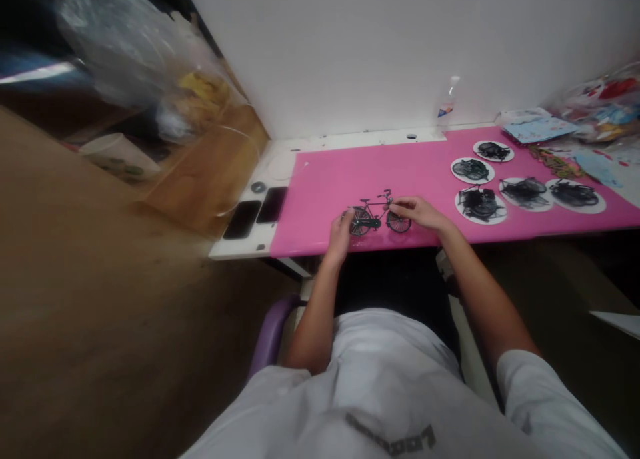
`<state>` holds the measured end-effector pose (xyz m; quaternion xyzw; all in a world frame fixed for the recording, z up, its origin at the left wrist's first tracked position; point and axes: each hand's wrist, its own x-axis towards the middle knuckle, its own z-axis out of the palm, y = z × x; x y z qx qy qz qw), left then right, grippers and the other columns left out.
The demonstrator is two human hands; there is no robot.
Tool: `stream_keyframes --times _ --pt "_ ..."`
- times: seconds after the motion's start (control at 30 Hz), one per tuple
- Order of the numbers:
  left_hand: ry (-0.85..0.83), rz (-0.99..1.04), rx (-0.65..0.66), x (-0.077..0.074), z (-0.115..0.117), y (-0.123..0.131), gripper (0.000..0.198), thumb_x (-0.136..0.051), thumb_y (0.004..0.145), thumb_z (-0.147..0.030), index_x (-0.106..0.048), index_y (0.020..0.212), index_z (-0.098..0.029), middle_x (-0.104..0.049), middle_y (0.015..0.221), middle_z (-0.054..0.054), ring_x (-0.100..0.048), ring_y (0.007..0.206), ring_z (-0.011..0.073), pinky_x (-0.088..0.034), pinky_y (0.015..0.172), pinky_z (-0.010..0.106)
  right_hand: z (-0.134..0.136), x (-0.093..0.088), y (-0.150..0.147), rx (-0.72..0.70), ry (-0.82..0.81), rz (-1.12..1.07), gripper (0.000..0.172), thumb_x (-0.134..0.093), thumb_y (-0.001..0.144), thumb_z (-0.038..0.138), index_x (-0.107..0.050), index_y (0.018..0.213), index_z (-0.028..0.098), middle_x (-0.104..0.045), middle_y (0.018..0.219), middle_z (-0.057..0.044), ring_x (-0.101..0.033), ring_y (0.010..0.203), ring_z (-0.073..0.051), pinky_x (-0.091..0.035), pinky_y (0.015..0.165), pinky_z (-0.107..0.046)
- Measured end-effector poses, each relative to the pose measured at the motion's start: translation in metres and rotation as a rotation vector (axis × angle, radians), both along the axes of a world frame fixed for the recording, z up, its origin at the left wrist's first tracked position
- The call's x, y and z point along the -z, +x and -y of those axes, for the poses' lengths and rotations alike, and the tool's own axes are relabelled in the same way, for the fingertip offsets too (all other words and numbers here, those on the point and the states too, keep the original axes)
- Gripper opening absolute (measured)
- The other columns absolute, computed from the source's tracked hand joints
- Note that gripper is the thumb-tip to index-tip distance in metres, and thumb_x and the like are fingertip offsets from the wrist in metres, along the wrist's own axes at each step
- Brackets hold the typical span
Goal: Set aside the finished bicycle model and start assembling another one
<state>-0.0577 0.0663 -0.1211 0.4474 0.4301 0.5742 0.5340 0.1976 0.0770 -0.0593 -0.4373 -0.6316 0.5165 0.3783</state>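
Observation:
A small black model bicycle point(373, 222) stands upright over the pink mat, near the table's front edge, its handlebar to the right. My left hand point(341, 231) grips its rear wheel from the left, thumb on the near side. With fingertips pinched, my right hand point(414, 210) holds the front end just below the handlebar, above the front wheel. The far fingers of both hands are partly hidden. To the right lie several white plates with black bicycle parts; the nearest plate point(463, 214) is just beyond my right wrist.
The pink mat point(320, 192) covers most of the white table. Two dark phones, one of them a black phone point(243, 220), lie at the left end. A clear bottle point(449, 99) stands by the wall. Packets and plastic bags point(600, 106) crowd the right back. A purple chair arm point(273, 332) is below.

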Motion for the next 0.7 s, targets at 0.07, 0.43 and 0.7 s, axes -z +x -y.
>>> stream_keyframes --times 0.07,0.43,0.7 --pt "0.0 0.001 0.012 0.0 0.0 0.0 0.067 -0.077 0.086 -0.077 -0.083 0.104 -0.013 -0.085 0.095 0.012 -0.078 0.078 0.0215 -0.06 0.068 0.029 0.001 -0.001 0.003 0.009 -0.015 0.024 0.057 -0.091 0.077 0.071 -0.09 0.104 0.021 -0.082 0.097 -0.006 -0.065 0.08 -0.017 -0.052 0.077 -0.032" --pt "0.026 -0.042 0.129 -0.001 0.002 0.004 0.069 -0.078 0.085 -0.081 -0.083 0.101 -0.014 -0.083 0.091 0.009 -0.078 0.081 0.022 -0.062 0.073 0.03 0.01 -0.02 0.018 -0.094 -0.125 0.123 0.056 -0.096 0.067 0.069 -0.088 0.091 0.02 -0.078 0.084 -0.004 -0.06 0.078 -0.018 -0.043 0.069 -0.031" --pt "0.189 -0.256 0.114 0.013 -0.006 0.004 0.062 -0.055 0.105 -0.071 -0.08 0.122 -0.016 -0.084 0.112 0.014 -0.08 0.102 0.0258 -0.064 0.092 0.04 0.016 -0.049 0.061 0.245 0.09 0.269 0.056 -0.094 0.07 0.074 -0.084 0.083 0.021 -0.075 0.08 -0.004 -0.064 0.081 -0.023 -0.049 0.075 -0.035"
